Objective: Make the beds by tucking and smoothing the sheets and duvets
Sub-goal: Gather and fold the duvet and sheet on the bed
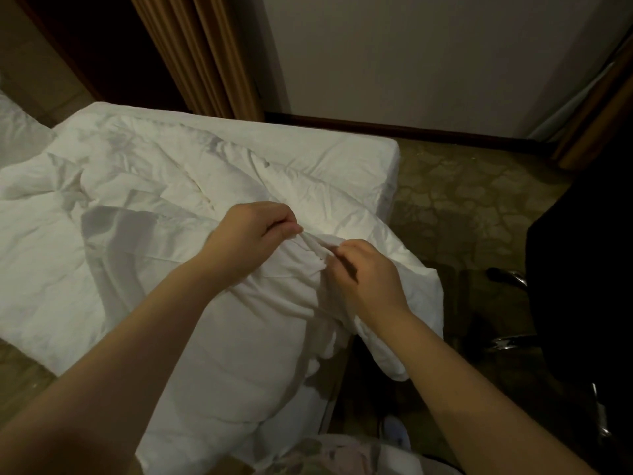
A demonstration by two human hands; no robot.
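A crumpled white duvet [144, 214] lies over the bed [359, 159], and one corner of it hangs off the near right edge. My left hand [253, 231] pinches a bunched fold of the duvet near that corner. My right hand [363, 272] grips the same bunched fold from the right side, a few centimetres from the left hand. The fabric between the two hands is gathered into a ridge. Below the hands the duvet droops toward the floor.
A patterned carpet [462, 200] runs along the right of the bed. A dark chair with chrome legs [582, 269] stands at the right. Brown curtains [205, 53] and a pale wall [428, 56] are behind the bed. A second white bed edge [17, 128] shows at far left.
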